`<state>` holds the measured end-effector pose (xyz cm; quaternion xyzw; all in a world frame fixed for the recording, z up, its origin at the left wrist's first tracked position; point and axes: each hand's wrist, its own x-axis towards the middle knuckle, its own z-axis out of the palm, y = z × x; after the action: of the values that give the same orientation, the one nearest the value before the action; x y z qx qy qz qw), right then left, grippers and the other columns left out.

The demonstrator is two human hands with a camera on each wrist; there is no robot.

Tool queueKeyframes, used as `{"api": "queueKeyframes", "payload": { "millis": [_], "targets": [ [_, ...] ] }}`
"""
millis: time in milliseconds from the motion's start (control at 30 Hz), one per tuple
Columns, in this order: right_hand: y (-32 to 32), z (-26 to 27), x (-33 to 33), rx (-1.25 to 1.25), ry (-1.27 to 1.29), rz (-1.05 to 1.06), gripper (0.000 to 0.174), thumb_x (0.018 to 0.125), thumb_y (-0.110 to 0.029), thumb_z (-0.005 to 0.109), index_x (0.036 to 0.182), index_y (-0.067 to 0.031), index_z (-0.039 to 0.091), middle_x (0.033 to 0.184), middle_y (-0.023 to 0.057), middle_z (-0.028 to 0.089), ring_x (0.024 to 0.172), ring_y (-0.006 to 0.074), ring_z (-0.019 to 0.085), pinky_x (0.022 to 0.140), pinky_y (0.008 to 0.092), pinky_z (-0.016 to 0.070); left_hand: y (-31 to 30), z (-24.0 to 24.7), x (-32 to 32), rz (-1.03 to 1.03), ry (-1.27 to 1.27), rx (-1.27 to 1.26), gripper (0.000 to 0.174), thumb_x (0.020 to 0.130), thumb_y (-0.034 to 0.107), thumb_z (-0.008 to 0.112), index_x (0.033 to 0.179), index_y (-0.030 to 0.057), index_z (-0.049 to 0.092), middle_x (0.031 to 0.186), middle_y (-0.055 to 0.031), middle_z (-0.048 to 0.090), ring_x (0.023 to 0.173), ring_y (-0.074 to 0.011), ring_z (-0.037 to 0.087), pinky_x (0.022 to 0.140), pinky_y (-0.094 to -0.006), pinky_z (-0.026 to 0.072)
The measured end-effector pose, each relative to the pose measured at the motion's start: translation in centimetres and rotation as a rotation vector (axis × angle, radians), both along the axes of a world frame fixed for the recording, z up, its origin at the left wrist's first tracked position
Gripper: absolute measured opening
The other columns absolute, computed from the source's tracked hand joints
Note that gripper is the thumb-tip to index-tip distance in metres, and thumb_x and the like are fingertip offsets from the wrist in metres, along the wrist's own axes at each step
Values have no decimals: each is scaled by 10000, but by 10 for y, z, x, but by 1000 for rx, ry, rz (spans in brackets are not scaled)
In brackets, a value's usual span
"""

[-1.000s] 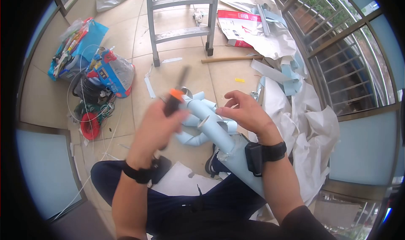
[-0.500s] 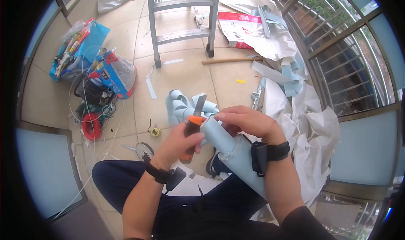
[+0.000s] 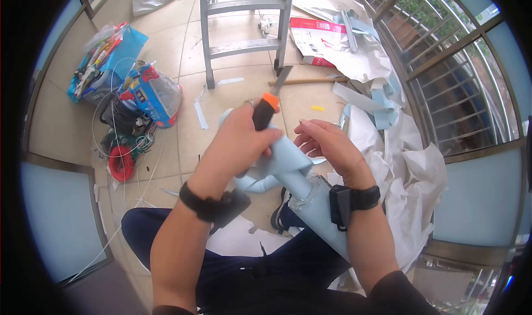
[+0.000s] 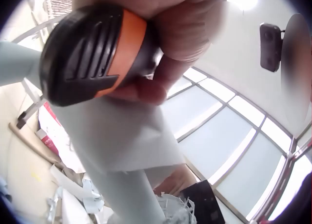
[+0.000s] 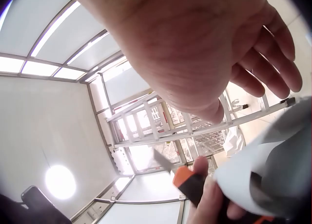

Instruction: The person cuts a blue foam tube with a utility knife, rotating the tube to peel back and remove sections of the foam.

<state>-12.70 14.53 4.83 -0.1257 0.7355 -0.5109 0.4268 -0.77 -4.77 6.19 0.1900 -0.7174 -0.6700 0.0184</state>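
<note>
My left hand (image 3: pixel 235 143) grips a utility knife (image 3: pixel 265 113) with a black and orange handle and its blade out, pointing away from me. Under that hand, a loose flap of light-blue sheet (image 3: pixel 291 157) hangs around a narrow blue roll (image 3: pixel 296 186); the left wrist view shows the fingertips right at the flap (image 4: pixel 122 136). My right hand (image 3: pixel 330 143) is beside the flap with loosely bent fingers and holds nothing. Toward my right leg the roll widens (image 3: pixel 327 218), with a ragged torn edge (image 3: pixel 310 196) where it steps down.
Curled blue offcuts (image 3: pixel 257 185) lie on the floor below my hands. A stepladder (image 3: pixel 244 49) stands ahead. To the left are bags of tools (image 3: pixel 149 96) and a red coil (image 3: pixel 121 162); to the right, crumpled white sheeting (image 3: pixel 404 182) and a flat red-and-white box (image 3: pixel 310 38).
My left hand moved left with the knife, came to the roll's end, then rose forward, and a flap now stands out from the roll. My right hand touched the roll's end and has let go.
</note>
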Motion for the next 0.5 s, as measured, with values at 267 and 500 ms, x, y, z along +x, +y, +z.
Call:
{"api": "queueKeyframes", "payload": {
  "millis": [267,500],
  "targets": [
    [0,-2,2,10,70,87,304,976,-354,648,995,-53,683,880,17,683,773,90,636,725,238,494,-40,-82,-2,-107,-440,-232,414,823,154,769,1159,-29,613,846,-67,643,614,-133,627,553,-277,523],
    [3,1,-5,-23,113,16,353,929,-347,723,1007,-4,689,849,22,646,732,106,619,667,256,491,2,-53,47,55,-49,224,462,934,174,687,1355,31,563,864,-4,598,615,-79,556,560,-244,461]
  ]
}}
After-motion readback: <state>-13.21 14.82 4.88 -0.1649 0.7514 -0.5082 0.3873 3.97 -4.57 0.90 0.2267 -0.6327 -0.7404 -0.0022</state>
